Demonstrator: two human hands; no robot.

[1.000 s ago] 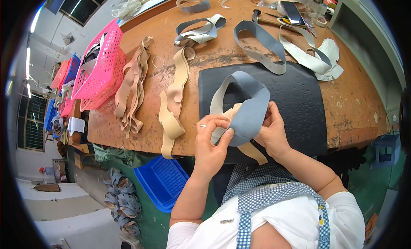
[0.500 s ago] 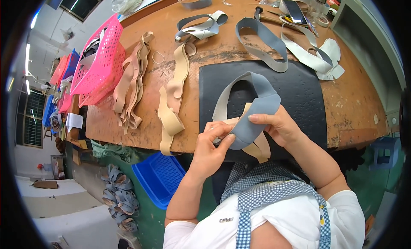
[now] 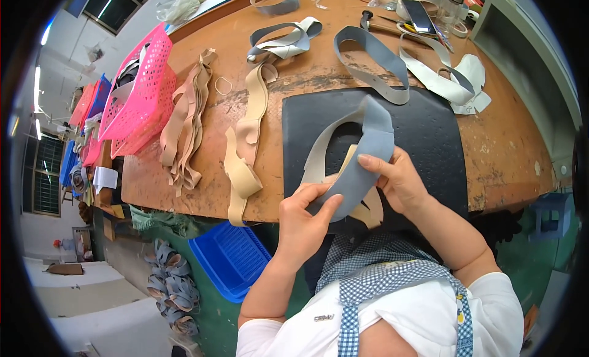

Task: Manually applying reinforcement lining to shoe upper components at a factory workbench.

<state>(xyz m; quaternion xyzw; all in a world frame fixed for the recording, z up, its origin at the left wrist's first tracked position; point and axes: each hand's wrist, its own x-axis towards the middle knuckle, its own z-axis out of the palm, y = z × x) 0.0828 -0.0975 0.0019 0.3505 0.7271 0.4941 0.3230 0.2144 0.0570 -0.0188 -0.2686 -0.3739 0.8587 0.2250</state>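
Note:
A looped grey-blue leather strip [image 3: 373, 139] is held between both hands above a black mat [image 3: 429, 136]. Its paler inner face shows on the left side of the loop. My left hand [image 3: 305, 219] pinches the strip's lower left end between thumb and fingers. My right hand [image 3: 399, 180] grips its right side, thumb flat on the outer face and fingers behind. A beige strip [image 3: 370, 211] lies against the inside of the loop and sticks out below it; part of it is hidden behind the grey-blue strip and my hands.
Beige strips [image 3: 245, 176] and a bundle of tan strips [image 3: 187, 124] lie to the left, beside a pink basket [image 3: 138, 93]. Beyond the mat are a grey loop [image 3: 399, 90], a hammer [image 3: 367, 18] and a phone [image 3: 418, 16]. A blue basket [image 3: 230, 259] stands below the table edge.
The grey-blue strip has turned and straightened, its fold near my right hand no longer showing. My left hand has shifted its pinch slightly lower along the strip. The view has moved slightly.

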